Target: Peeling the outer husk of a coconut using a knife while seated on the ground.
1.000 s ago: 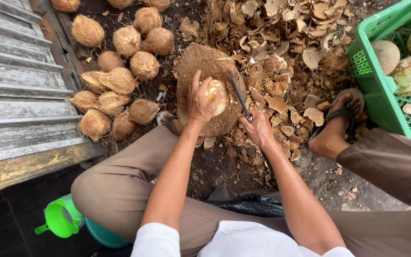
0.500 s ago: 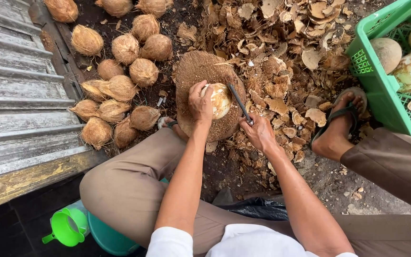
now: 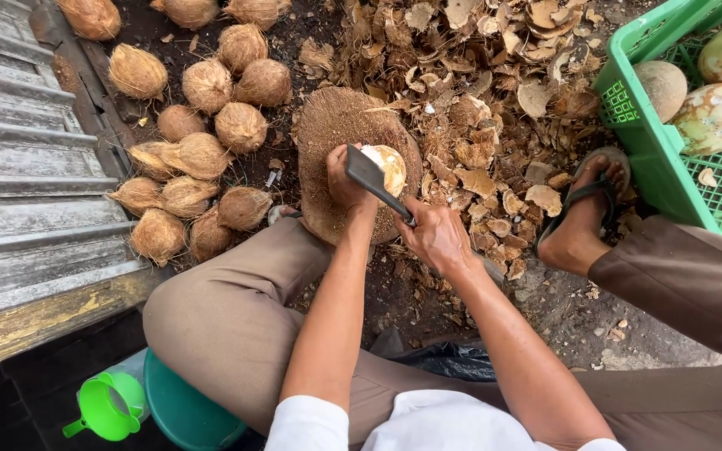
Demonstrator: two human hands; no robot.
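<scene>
My left hand (image 3: 346,185) holds a partly peeled pale coconut (image 3: 390,167) down on a round brown chopping block (image 3: 332,125). My right hand (image 3: 436,236) grips the handle of a dark cleaver (image 3: 371,177), whose blade is raised over the left hand's fingers, beside the coconut. I sit low with my knees spread in brown trousers. My right foot (image 3: 582,217) in a sandal rests on the ground to the right of the block.
A pile of brown husked coconuts (image 3: 202,159) lies left of the block. Shell chips (image 3: 495,108) cover the ground behind and to the right. A green crate (image 3: 662,142) with peeled coconuts stands at right. Corrugated metal (image 3: 18,175) lies at left, a green jug (image 3: 110,405) below.
The cleaver has swung from the coconut's right side up and leftward over my left hand. The view has shifted slightly, and the coconut has turned on the block.
</scene>
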